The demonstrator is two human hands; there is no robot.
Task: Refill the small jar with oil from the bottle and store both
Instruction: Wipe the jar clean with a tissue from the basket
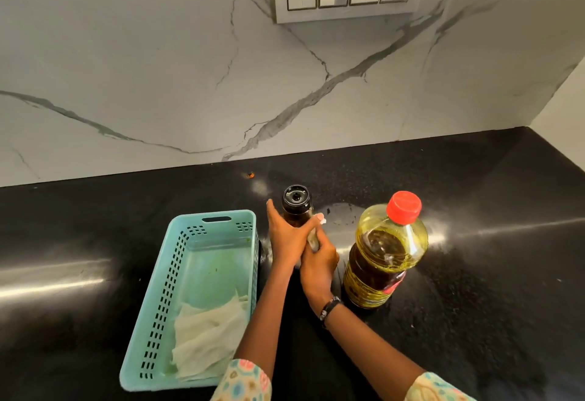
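Left hand (286, 236) fingers wrap black-capped small jar (297, 207); right hand (318, 266) fingers pinch tissue (313, 237).

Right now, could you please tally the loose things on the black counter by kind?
Oil bottle: 1
Small jar: 1
Basket: 1
Paper towel in the basket: 1
Tissue between the hands: 1
Total: 5

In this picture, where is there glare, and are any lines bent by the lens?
Head view: bright streaks of glare lie across the black countertop on both sides; its back edge bows from wide-angle distortion; highlights shine on the oil bottle; the hands look slightly soft.
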